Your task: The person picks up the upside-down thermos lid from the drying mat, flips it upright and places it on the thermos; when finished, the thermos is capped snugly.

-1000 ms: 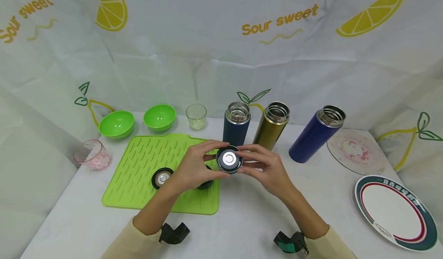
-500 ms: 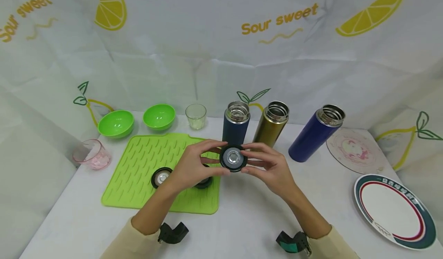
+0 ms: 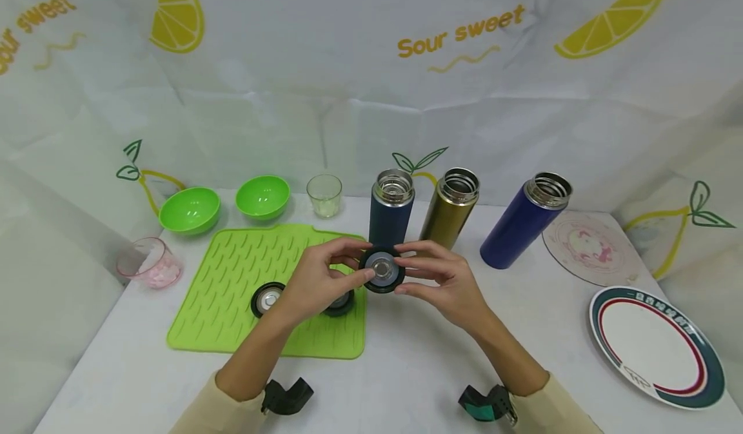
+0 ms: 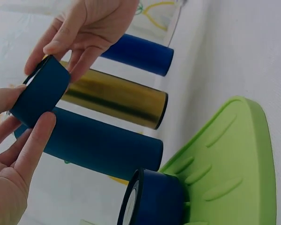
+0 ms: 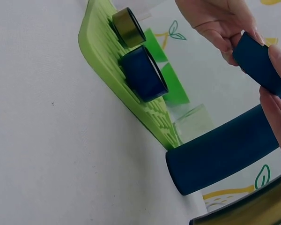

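Both hands hold a dark teal bottle lid [image 3: 383, 284] in front of the bottles, its round inner side facing up toward the head. My left hand [image 3: 316, 286] grips its left edge, with the thumb lying on the inner face. The right hand [image 3: 442, 278] pinches the opposite edge with fingertips and thumb. In the left wrist view the lid's smooth side wall [image 4: 42, 91] shows between the two hands. Just behind stands an uncapped teal bottle [image 3: 391, 218], beside a gold bottle [image 3: 447, 218] and a blue bottle [image 3: 516, 227], both uncapped too.
On the green ribbed mat [image 3: 215, 305] lie a gold lid [image 5: 129, 29] and a blue lid [image 5: 143, 75]. Two green bowls [image 3: 190, 211], a clear glass [image 3: 325, 197] and a pink glass [image 3: 152, 265] stand behind and left. A plate [image 3: 650, 347] and round pink mat [image 3: 592, 248] lie right.
The lid has tilted in the hands, so its inner face looks greyer than the bright disc seen earlier. My left thumb has moved from the lower edge onto that face.
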`<state>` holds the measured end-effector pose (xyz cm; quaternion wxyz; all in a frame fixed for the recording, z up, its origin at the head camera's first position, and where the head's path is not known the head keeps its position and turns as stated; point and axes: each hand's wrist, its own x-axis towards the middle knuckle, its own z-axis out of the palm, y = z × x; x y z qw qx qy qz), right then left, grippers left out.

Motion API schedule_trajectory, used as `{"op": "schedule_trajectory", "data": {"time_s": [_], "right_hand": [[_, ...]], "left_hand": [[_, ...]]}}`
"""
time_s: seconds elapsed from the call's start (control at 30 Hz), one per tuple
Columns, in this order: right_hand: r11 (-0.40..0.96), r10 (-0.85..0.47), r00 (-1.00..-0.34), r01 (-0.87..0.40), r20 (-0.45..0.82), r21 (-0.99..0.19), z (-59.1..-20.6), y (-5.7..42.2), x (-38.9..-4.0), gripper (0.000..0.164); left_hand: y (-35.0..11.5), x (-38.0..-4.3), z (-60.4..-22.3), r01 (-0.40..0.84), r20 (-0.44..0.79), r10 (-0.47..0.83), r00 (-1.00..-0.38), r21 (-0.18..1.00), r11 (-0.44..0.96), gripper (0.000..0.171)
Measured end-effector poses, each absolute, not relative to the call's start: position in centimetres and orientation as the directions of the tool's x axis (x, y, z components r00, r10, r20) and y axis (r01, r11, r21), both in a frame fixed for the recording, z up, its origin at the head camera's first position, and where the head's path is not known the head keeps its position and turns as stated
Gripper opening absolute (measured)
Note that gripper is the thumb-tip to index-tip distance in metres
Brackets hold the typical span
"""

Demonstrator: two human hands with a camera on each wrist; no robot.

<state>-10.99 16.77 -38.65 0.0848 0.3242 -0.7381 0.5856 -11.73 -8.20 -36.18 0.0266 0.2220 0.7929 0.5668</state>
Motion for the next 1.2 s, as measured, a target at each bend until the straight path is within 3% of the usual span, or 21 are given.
{"op": "schedule_trajectory", "data": {"time_s": [0.4,0.67,0.8,0.97,1.2], "right_hand": [[0.109,-0.384,-0.790,-0.552,0.477,-0.826,-38.3,16.6,-11.2,0.036],[0.028,-0.388,-0.780,-0.543,0.491,-0.839,-37.8,16.5,-11.6,0.025],[-0.022,-0.387,-0.786,-0.515,0.482,-0.857,-37.5,16.4,-11.7,0.025],[-0.051,-0.405,-0.787,-0.489,0.465,-0.871,-37.2,16.3,-11.8,0.038],[-0.062,-0.443,-0.762,-0.499,0.472,-0.865,-37.5,16.3,-11.8,0.043]], "left_hand": [[-8.2,-11.9,-36.0,0.264,0.187,0.358,-0.915,0.948,0.179,0.042],[-8.3,-11.8,-35.7,0.252,0.212,0.334,-0.919,0.964,0.080,0.041],[-8.3,-11.7,-35.8,0.295,0.260,0.337,-0.905,0.954,0.056,0.036],[-8.3,-11.7,-35.8,0.400,0.343,0.332,-0.879,0.908,0.122,0.030],[-8.2,-11.6,-35.9,0.485,0.416,0.337,-0.845,0.862,0.152,0.031]]}}
